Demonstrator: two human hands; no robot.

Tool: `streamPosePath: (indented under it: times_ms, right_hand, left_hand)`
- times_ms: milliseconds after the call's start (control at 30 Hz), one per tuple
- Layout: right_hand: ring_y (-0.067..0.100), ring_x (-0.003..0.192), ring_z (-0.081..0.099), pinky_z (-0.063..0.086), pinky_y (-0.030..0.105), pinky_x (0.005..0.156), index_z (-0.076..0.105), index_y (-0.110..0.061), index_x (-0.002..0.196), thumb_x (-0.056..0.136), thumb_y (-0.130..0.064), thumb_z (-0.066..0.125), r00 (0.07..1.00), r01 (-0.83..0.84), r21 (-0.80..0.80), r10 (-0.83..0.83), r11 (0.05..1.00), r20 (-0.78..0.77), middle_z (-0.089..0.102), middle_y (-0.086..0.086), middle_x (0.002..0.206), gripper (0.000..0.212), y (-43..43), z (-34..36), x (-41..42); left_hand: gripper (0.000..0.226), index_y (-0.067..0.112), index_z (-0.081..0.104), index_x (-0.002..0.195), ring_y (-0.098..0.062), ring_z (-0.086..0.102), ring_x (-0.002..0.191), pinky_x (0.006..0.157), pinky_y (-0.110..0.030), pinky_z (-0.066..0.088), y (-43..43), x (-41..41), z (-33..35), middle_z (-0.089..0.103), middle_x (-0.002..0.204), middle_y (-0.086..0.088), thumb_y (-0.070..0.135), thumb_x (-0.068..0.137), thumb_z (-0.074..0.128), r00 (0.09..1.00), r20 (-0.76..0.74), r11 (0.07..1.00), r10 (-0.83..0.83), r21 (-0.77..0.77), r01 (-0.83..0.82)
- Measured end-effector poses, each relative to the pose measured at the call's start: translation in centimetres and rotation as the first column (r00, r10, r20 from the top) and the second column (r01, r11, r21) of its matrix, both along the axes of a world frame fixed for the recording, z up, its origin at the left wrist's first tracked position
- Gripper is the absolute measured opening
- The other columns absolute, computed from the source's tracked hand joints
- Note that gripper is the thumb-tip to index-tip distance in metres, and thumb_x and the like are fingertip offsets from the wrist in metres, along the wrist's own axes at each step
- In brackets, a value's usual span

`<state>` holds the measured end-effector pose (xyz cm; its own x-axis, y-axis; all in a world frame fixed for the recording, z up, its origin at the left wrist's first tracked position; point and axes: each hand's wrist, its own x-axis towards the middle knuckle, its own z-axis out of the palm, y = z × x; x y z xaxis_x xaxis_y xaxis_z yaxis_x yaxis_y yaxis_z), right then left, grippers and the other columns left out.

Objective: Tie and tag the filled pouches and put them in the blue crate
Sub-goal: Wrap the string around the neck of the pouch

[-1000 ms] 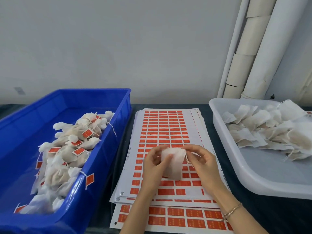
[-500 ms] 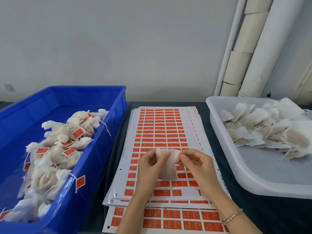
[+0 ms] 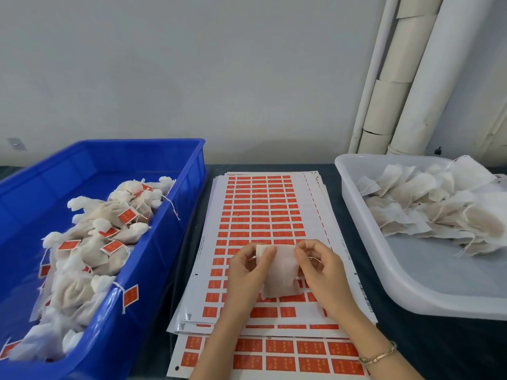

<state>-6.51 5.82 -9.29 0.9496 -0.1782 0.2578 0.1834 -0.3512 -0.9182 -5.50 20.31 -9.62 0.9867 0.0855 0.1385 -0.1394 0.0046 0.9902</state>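
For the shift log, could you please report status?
Pinching pouch top corners: left hand, right hand. Untied, untagged, above tag sheets. Clear run left to blue crate.

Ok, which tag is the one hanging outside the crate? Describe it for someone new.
Find the blue crate on the left. Along its right wall, near the front corner, one red tag dangles on a white string over the rim, outside the crate. All the other tags lie inside, among the pouches.

Both forearms are bare, without sleeves. A thin gold chain bracelet (image 3: 378, 355) circles the right wrist; the hands wear no gloves.
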Motion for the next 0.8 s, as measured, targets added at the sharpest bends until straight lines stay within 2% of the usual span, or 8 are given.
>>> streamPosePath:
  times_ms: [67,167,267,333,400,600,800]
  right_hand:
    - [0.0,0.089,0.063,0.05,0.006,0.07,0.061,-0.037,0.093,0.087,-0.037,0.061,1.0,-0.011,0.034,0.012,0.999,-0.019,0.065,-0.023,0.094,0.006,-0.09,0.2,-0.02]
    - [0.0,0.09,0.065,0.054,0.013,0.074,0.067,-0.034,0.095,0.077,-0.045,0.062,0.997,-0.066,0.105,0.069,0.992,-0.019,0.069,-0.023,0.091,0.022,-0.18,0.55,-0.26]
    - [-0.003,0.092,0.065,0.053,0.011,0.073,0.069,-0.036,0.096,0.078,-0.041,0.064,0.995,-0.091,0.137,0.095,0.986,-0.024,0.068,-0.028,0.094,0.02,-0.29,0.58,-0.39]
    - [-0.005,0.094,0.064,0.052,0.01,0.073,0.069,-0.037,0.097,0.08,-0.036,0.065,0.995,-0.084,0.146,0.089,0.986,-0.033,0.068,-0.03,0.096,0.017,-0.47,0.54,-0.31]
    - [-0.007,0.094,0.063,0.051,0.008,0.072,0.069,-0.038,0.096,0.078,-0.038,0.066,0.997,-0.062,0.148,0.069,0.987,-0.041,0.067,-0.031,0.095,0.018,-0.66,0.49,-0.26]
    - [-0.009,0.087,0.063,0.047,0.003,0.069,0.064,-0.04,0.088,0.082,-0.032,0.069,1.0,-0.009,-0.003,0.009,1.0,-0.012,0.066,-0.026,0.091,0.011,-0.55,0.31,-0.2]
    - [0.001,0.089,0.064,0.049,0.006,0.073,0.062,-0.037,0.091,0.086,-0.037,0.063,0.999,-0.028,-0.019,0.027,0.999,-0.027,0.065,-0.023,0.094,0.005,-0.51,0.19,-0.13]
  left_hand:
    - [0.034,0.028,0.066,0.09,-0.005,0.064,0.088,0.066,-0.016,0.054,-0.1,-0.06,0.0,0.067,0.087,0.017,0.054,0.067,0.071,1.0,-0.001,0.999,-0.013,0.031,0.013]
    - [0.034,0.037,0.066,0.09,0.001,0.062,0.088,0.063,-0.011,0.052,-0.2,-0.08,0.29,0.066,0.089,0.023,0.057,0.064,0.075,1.0,0.025,0.993,-0.009,0.115,0.006]
    - [0.026,0.042,0.069,0.084,0.001,0.062,0.088,0.059,-0.01,0.05,-0.28,-0.06,0.46,0.068,0.088,0.025,0.059,0.064,0.073,1.0,0.017,0.99,-0.007,0.14,0.004]
    - [0.026,0.041,0.069,0.083,-0.004,0.063,0.087,0.055,-0.01,0.048,-0.3,-0.04,0.43,0.067,0.087,0.024,0.059,0.065,0.072,0.999,-0.031,0.991,0.014,0.133,-0.01]
    - [0.023,0.039,0.068,0.085,-0.008,0.063,0.087,0.057,-0.011,0.046,-0.3,0.04,0.33,0.067,0.087,0.021,0.054,0.069,0.074,0.996,-0.079,0.991,0.043,0.132,-0.033]
    - [0.033,0.035,0.065,0.096,-0.011,0.06,0.092,0.062,-0.015,0.046,-0.34,-0.1,0.36,0.064,0.098,0.016,0.054,0.07,0.073,0.988,-0.143,0.992,0.057,0.122,-0.04]
    - [0.028,0.032,0.066,0.096,-0.011,0.061,0.089,0.057,-0.011,0.046,-0.33,-0.19,0.45,0.064,0.094,0.014,0.047,0.074,0.075,0.985,-0.164,0.991,0.051,0.127,-0.03]
